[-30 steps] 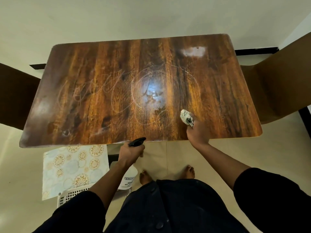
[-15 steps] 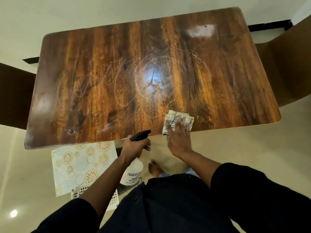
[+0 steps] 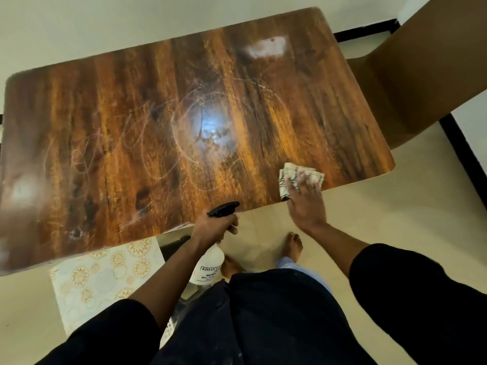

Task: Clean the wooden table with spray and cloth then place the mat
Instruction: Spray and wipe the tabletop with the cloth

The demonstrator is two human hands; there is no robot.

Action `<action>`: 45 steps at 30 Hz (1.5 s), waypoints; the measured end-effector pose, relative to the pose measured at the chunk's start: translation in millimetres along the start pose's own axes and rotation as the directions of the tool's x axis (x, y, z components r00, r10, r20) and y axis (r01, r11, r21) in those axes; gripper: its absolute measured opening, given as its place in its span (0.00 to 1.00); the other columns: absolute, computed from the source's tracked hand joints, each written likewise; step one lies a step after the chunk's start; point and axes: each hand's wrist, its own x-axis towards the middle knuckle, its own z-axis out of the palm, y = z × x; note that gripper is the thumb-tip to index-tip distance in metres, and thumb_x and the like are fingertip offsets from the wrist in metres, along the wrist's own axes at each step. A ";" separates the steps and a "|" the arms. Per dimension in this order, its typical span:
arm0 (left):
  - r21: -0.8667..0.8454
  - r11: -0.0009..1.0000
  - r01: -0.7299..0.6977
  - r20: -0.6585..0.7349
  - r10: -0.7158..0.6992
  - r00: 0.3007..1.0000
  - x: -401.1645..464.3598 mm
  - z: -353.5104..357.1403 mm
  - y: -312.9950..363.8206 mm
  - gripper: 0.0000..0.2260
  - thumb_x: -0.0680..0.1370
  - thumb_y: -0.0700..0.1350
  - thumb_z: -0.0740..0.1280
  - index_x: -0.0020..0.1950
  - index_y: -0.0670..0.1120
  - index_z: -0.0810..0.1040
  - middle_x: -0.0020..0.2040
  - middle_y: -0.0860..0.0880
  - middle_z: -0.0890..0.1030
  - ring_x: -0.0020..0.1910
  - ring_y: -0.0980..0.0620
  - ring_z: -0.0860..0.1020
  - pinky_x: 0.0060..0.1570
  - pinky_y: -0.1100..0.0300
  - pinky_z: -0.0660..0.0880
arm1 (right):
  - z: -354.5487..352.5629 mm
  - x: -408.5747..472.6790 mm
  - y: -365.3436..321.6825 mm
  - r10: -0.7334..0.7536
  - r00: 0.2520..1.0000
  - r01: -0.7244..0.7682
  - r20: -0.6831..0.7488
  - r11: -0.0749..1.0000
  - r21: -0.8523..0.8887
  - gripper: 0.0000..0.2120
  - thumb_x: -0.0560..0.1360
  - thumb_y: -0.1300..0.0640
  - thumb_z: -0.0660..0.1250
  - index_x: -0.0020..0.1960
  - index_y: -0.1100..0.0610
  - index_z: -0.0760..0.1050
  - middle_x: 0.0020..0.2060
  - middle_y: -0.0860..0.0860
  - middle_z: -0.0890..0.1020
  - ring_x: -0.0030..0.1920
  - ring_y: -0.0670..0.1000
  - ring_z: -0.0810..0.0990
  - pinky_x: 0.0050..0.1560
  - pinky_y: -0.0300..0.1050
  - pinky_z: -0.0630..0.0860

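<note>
The wooden table (image 3: 131, 114) fills the upper view, its top marked with pale circular streaks and a shiny patch at the centre. My right hand (image 3: 305, 204) presses flat with straight fingers on a folded pale cloth (image 3: 286, 177) at the table's near edge, right of centre. My left hand (image 3: 213, 227) grips the neck of a white spray bottle (image 3: 208, 267) with a black trigger head (image 3: 224, 208), held just off the near edge below table level. The patterned mat (image 3: 100, 277) lies lower left, partly under the table edge.
A brown chair back (image 3: 421, 69) stands off the right end of the table, and another dark brown shape shows at the far left edge. A white latticed basket (image 3: 168, 330) peeks out below the mat. My bare feet (image 3: 292, 246) stand on the beige tiled floor.
My right hand has flattened the bunched cloth on the table and slid it to the right along the near edge. My left hand keeps hold of the spray bottle.
</note>
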 end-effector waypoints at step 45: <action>0.116 0.993 0.011 -0.037 -0.007 0.999 55.5 211.4 133.1 0.11 0.76 0.47 0.75 0.50 0.40 0.87 0.38 0.43 0.88 0.37 0.41 0.82 0.28 0.57 0.72 | -35.1 9.0 144.0 -0.194 0.980 0.188 0.051 0.977 0.104 0.32 0.81 0.55 0.58 0.83 0.50 0.53 0.83 0.56 0.48 0.83 0.57 0.41 0.78 0.55 0.32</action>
